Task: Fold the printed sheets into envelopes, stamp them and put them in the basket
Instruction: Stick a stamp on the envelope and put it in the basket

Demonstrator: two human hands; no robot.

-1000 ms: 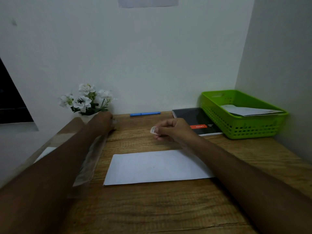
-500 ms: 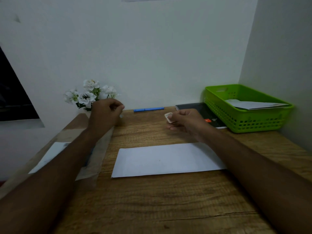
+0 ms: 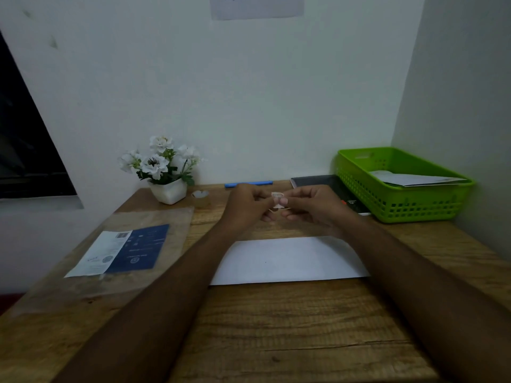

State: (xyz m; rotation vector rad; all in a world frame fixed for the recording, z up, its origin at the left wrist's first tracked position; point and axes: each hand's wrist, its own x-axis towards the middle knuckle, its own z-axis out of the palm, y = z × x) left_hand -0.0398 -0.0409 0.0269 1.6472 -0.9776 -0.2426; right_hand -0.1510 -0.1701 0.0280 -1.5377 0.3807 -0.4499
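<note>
A folded white envelope [image 3: 287,259] lies flat on the wooden desk [image 3: 276,327] in front of me. Above its far edge, my left hand [image 3: 249,205] and my right hand [image 3: 309,204] meet and pinch a small pale stamp [image 3: 276,199] between their fingertips. The green basket [image 3: 359,186] stands at the back right against the wall, with a folded white envelope [image 3: 414,178] lying in it.
A clear plastic sleeve with a blue and white printed sheet [image 3: 121,250] lies at the left. A pot of white flowers [image 3: 166,172], a roll of tape [image 3: 201,197], a blue pen [image 3: 249,184] and a dark notebook [image 3: 326,183] line the back.
My left hand has come away from the plastic sleeve near the flowers and joined my right hand on the stamp. The sleeve now lies flat and uncovered.
</note>
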